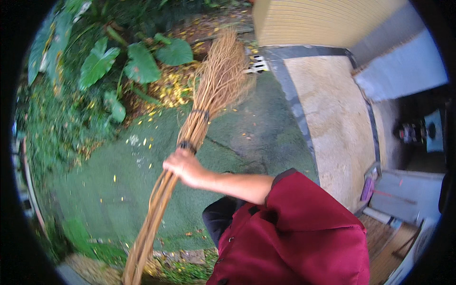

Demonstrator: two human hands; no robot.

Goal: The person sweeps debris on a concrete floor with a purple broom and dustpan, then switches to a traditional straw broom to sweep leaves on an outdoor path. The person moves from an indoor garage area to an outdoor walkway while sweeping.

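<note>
My right hand [183, 167] grips the wooden stick handle of a long twig broom [197, 128], just below a dark binding. Its brush of thin, dry twigs fans out towards the top of the view, over the far end of a green ground covering [142, 199], and looks slightly blurred. A second binding holds the twigs higher up. The handle runs down to the bottom edge, where its end is cut off. Yellow fallen leaves [174, 85] lie in a heap left of the brush, with a few scattered on the green ground. My left hand is out of view.
Large-leaved plants [140, 64] and low greenery border the left side. A white slotted plastic piece [259, 65] lies right of the brush. A pale paved strip [335, 124] with dark edging runs beside a tiled wall [306, 21]. Boards and a purple item [368, 188] are at the right.
</note>
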